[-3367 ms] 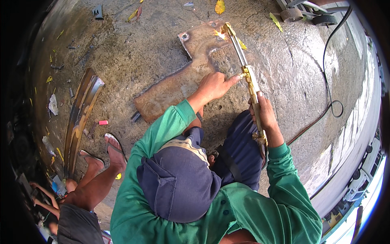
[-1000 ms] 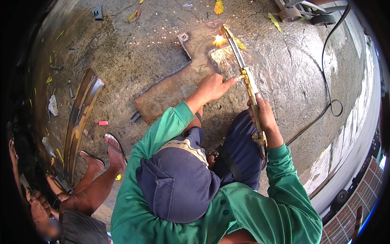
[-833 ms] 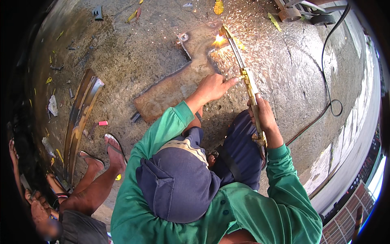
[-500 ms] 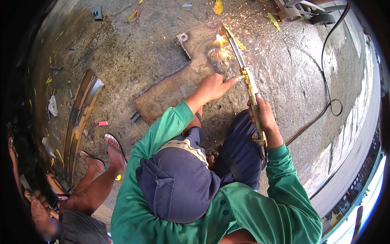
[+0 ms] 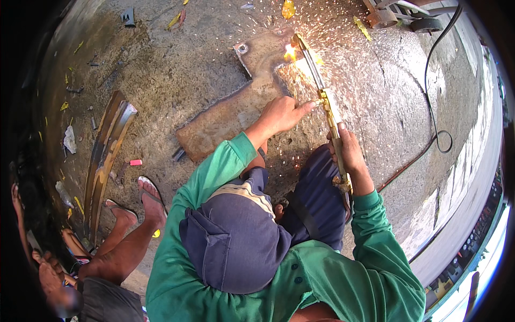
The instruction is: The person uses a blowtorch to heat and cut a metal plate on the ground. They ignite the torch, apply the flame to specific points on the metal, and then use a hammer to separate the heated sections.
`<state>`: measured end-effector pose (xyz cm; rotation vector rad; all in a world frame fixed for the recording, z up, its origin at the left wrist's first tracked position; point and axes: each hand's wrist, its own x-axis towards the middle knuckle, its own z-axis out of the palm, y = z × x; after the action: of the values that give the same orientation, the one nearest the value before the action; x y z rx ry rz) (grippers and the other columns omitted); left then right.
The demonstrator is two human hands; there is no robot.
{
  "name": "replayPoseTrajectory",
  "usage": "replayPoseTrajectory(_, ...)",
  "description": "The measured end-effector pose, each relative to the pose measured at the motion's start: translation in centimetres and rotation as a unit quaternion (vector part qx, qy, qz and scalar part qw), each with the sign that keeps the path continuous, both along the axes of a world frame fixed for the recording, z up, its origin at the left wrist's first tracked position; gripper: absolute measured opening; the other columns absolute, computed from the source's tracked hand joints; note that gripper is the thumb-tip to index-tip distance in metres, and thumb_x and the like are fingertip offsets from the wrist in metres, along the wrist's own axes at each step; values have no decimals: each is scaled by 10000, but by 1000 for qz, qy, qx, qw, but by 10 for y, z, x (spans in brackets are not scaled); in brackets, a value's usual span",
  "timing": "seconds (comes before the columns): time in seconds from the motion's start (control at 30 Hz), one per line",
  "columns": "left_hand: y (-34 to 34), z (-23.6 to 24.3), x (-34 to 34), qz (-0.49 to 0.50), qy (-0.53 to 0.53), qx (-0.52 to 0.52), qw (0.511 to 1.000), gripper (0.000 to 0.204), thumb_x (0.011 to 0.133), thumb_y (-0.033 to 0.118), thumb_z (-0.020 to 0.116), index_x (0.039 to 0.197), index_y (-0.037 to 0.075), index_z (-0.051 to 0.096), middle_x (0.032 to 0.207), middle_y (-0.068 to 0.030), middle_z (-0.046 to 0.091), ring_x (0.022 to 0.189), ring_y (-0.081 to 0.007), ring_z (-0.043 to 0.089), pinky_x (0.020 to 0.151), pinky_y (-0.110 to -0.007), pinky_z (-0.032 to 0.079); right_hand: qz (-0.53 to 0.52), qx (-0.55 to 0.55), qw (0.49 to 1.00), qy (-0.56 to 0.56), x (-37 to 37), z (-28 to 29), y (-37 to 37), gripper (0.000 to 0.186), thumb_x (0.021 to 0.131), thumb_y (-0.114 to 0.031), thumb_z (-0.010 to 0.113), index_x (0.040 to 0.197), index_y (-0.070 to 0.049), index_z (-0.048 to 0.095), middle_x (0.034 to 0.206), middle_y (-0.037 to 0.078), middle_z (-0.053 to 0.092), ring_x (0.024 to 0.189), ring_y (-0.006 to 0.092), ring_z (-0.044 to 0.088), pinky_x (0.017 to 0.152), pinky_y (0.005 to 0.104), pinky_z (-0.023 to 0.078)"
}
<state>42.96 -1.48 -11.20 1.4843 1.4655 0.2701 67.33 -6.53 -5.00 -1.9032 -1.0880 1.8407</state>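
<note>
My right hand (image 5: 348, 150) is wrapped round the brass handle of a cutting torch (image 5: 315, 70), which points away from me. My left hand (image 5: 280, 116) is closed, its thumb and fingertips at the small brass knob on the torch's side. At the torch's bent tip a bright flame (image 5: 290, 52) burns on the edge of a rusty steel plate (image 5: 225, 119). The plate lies on the ground, narrow and notched toward the far end, with a round hole in a far corner. Sparks spray widely around the tip.
Curved rusty metal strips (image 5: 107, 153) lie at left, near a pink block (image 5: 135, 162). Another person's sandalled foot (image 5: 152, 194) stands close by. A dark hose (image 5: 426, 96) loops at right below a wheeled cart (image 5: 397, 19). Leaves and scraps litter the concrete.
The spray of sparks has grown much denser and wider, reaching back toward my knees. Both hands and the torch stay in nearly the same place.
</note>
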Motion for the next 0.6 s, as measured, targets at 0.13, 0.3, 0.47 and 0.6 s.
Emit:
replayPoseTrajectory(0.13,-1,-4,1,9,-2,14,1000,779,953,728,528,745,-1,708,672,-181,675,716,-364,701,694,-497,510,3,2,1000,-4,-1,1,1,680,1048,-648,382,998,-15,624,632,22,542,474,122,516,438,285,435)
replayPoseTrajectory(0.3,0,-5,1,7,-2,4,1000,788,953,727,527,746,-13,703,676,-196,671,726,-375,702,698,-500,510,-1,-1,1000,-9,0,1,1,682,1049,-646,383,999,-11,626,632,25,544,477,127,519,443,290,439)
replayPoseTrajectory(0.47,1,-1,3,4,10,13,1000,806,951,733,523,752,-29,697,674,-226,657,726,-407,692,703,-512,508,-7,-4,1000,-12,1,-1,1,687,1049,-646,384,997,-6,630,633,29,546,480,130,522,447,293,441)
replayPoseTrajectory(0.6,1,-1,2,10,3,20,1000,826,952,741,513,733,-36,687,649,-240,638,712,-431,680,688,-520,501,-5,1,1000,-5,-1,1,2,695,1048,-649,388,995,-1,633,633,31,547,476,131,521,442,291,438)
